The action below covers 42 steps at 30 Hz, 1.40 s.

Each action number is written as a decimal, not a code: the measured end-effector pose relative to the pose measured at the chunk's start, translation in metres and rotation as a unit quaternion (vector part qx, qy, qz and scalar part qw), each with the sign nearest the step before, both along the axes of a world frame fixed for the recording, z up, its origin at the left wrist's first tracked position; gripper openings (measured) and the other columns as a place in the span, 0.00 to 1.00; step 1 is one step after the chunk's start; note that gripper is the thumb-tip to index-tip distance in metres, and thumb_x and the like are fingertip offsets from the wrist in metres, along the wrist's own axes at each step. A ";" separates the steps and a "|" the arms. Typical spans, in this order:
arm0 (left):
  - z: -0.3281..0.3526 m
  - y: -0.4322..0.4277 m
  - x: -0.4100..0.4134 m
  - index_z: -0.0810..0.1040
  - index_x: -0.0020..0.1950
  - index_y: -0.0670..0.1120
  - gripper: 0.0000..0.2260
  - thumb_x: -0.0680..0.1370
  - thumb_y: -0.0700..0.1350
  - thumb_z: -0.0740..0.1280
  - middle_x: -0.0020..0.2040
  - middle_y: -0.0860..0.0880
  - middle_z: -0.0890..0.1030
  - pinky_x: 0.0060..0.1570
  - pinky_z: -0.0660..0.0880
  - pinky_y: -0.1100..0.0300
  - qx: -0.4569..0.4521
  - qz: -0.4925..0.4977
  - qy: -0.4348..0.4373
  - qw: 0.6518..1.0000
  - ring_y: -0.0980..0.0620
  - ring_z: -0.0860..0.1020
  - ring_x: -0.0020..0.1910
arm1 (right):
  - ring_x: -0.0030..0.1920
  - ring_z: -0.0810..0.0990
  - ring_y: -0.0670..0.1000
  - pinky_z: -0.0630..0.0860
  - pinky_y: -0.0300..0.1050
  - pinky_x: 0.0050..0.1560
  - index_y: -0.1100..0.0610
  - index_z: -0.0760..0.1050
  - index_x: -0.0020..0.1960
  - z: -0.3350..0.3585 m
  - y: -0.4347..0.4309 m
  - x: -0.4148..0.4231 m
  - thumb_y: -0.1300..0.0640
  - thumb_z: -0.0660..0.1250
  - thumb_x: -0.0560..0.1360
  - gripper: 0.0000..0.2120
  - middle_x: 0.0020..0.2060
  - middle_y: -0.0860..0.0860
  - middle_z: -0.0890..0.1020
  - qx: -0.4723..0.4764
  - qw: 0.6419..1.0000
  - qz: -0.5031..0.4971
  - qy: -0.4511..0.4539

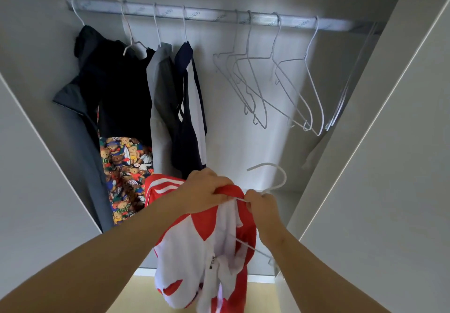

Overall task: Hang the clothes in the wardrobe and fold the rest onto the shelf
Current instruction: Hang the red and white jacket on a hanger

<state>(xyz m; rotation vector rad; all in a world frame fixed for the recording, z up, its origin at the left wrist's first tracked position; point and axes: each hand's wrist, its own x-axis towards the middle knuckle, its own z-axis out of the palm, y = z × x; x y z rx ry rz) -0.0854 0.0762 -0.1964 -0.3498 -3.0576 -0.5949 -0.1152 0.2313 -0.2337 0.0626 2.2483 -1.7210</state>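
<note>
A red and white jacket (194, 252) hangs in front of me, low in the middle of the head view. My left hand (207, 191) grips its red collar from above. My right hand (261, 203) pinches the neck of a white wire hanger (280, 174) whose hook curls up to the right; one hanger arm shows inside the jacket. Above runs the silver wardrobe rail (219, 17).
Several dark garments (121, 93) and a teddy-bear print piece (124, 166) hang on the rail's left half. Several bare white hangers (267, 81) hang on its right half. Wardrobe doors (389, 166) stand open at both sides. A shelf edge (285, 191) sits behind my right hand.
</note>
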 end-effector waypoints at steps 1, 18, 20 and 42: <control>-0.001 -0.003 0.001 0.76 0.60 0.52 0.14 0.78 0.55 0.62 0.47 0.52 0.80 0.48 0.67 0.63 -0.061 -0.008 0.017 0.998 0.54 0.76 0.49 | 0.25 0.57 0.47 0.58 0.43 0.31 0.52 0.59 0.23 0.003 0.000 -0.002 0.60 0.60 0.72 0.20 0.18 0.44 0.60 0.001 1.000 0.000 0.011; 0.024 -0.003 0.001 0.80 0.52 0.45 0.10 0.77 0.49 0.65 0.45 0.50 0.83 0.46 0.69 0.64 0.069 0.122 0.257 0.956 0.51 0.79 0.46 | 0.31 0.71 0.44 0.68 0.31 0.34 0.53 0.69 0.34 -0.006 0.014 0.008 0.64 0.62 0.75 0.13 0.30 0.47 0.73 0.040 0.985 -0.085 0.145; 0.036 -0.002 0.004 0.81 0.52 0.44 0.09 0.77 0.48 0.66 0.44 0.50 0.83 0.44 0.67 0.69 0.084 0.104 0.265 0.955 0.53 0.79 0.44 | 0.41 0.78 0.48 0.73 0.31 0.40 0.56 0.73 0.46 -0.013 0.013 0.006 0.61 0.62 0.76 0.03 0.41 0.50 0.78 0.103 0.991 -0.046 0.067; 0.048 -0.080 0.040 0.73 0.38 0.62 0.15 0.77 0.41 0.66 0.37 0.68 0.78 0.37 0.67 0.77 0.146 0.146 0.246 0.947 0.69 0.76 0.37 | 0.43 0.80 0.61 0.78 0.53 0.39 0.66 0.74 0.57 -0.007 0.031 -0.019 0.67 0.56 0.78 0.11 0.46 0.63 0.81 -0.307 0.911 -0.041 -0.272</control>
